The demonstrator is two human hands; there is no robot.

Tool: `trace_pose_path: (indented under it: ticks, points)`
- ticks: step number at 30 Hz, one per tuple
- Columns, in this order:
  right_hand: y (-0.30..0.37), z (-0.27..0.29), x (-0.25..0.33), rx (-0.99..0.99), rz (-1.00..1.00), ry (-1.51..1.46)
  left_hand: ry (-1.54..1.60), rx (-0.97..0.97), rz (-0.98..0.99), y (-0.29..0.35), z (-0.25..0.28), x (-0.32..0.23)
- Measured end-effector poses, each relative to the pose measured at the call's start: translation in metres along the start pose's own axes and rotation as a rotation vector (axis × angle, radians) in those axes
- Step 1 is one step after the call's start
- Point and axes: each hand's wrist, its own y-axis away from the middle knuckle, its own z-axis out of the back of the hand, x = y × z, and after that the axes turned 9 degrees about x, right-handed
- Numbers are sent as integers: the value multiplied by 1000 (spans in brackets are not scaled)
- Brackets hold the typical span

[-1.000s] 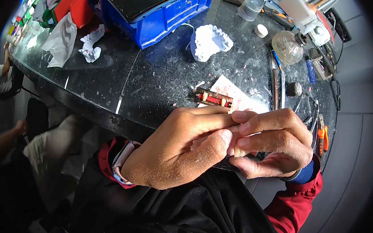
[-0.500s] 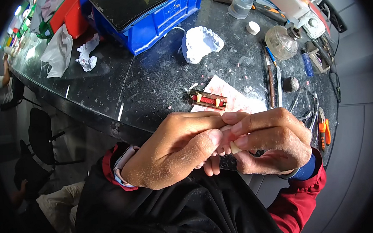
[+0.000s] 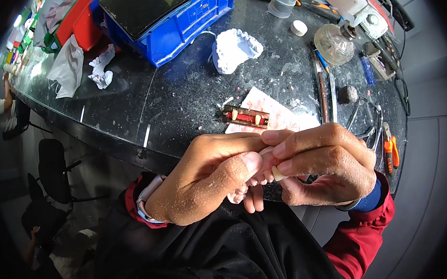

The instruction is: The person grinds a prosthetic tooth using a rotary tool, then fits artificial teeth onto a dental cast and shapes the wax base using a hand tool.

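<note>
Close to my lap, my left hand (image 3: pixel 205 183) is closed around a pale pink dental cast (image 3: pixel 238 194), its row of teeth facing down toward me. Much of the cast is covered by my fingers. My right hand (image 3: pixel 331 161) pinches a small yellowish artificial tooth (image 3: pixel 277 174) against the cast; whether the two touch is hard to see. Pinkish dust coats both hands. Just beyond them lies a dark tooth card (image 3: pixel 246 117) with red wax and two loose-looking teeth on it, partly over a pink-stained paper (image 3: pixel 255 100).
A white plaster dental cast (image 3: pixel 225 59) stands farther back on the black table. A blue bin (image 3: pixel 177 33) carries a dark tablet (image 3: pixel 138 10). At right are a glass spirit burner (image 3: pixel 332 45), slim carving tools (image 3: pixel 323 96) and orange-handled pliers (image 3: pixel 395 151). Crumpled paper (image 3: pixel 101 75) lies at left.
My hands have parted slightly, and more of the pink cast's teeth and of the pinched tooth shows. The view has shifted a little. Both holds stay the same.
</note>
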Motion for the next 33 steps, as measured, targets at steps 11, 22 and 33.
trace_pose_path:
  ticks: [11,22,33]
  points:
    - [-4,14,-2,147,-67,-103,215,71,-6,-6,2,7]
    - [-1,15,-6,84,-60,-39,279,25,30,-13,-2,15]
    - [0,20,0,136,-207,-137,415,155,28,-12,4,21]
